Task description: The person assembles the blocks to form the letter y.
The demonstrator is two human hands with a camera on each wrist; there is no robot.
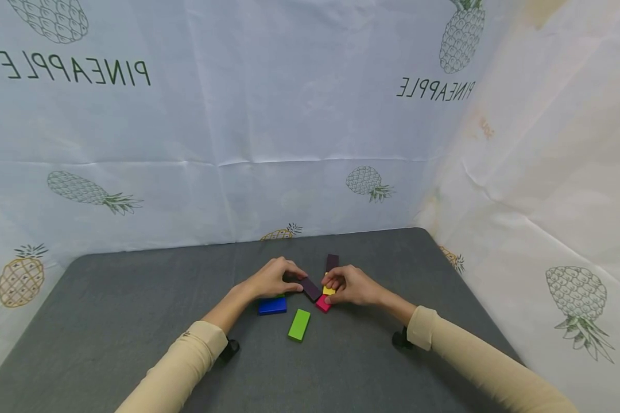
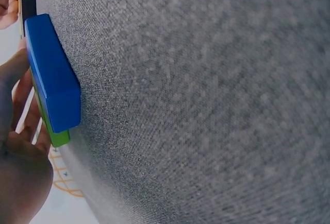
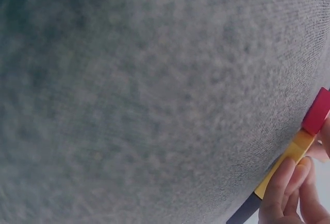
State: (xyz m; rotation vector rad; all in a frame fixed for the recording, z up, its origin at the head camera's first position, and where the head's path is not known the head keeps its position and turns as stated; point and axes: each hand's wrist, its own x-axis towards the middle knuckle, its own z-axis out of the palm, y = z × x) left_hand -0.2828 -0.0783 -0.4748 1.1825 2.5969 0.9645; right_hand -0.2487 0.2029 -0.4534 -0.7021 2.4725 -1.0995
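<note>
My left hand (image 1: 276,278) pinches the near-left end of a dark block (image 1: 311,289) between thumb and fingers. The block lies slantwise on the table, its other end close to a red block (image 1: 322,304). With curled fingers my right hand (image 1: 359,287) grips a yellow block (image 1: 329,291), partly covered by the fingers in the head view. In the right wrist view, the yellow block (image 3: 302,141) lines up between the red block (image 3: 316,112) and another dark block (image 3: 244,211). That second dark block (image 1: 332,262) points toward the back of the table.
A blue block (image 1: 272,306) lies below the left hand, with a green block (image 2: 61,138) right behind it. Another green block (image 1: 299,325) lies nearer the front. The grey table (image 1: 134,321) meets printed cloth walls (image 1: 289,115) behind and at the right.
</note>
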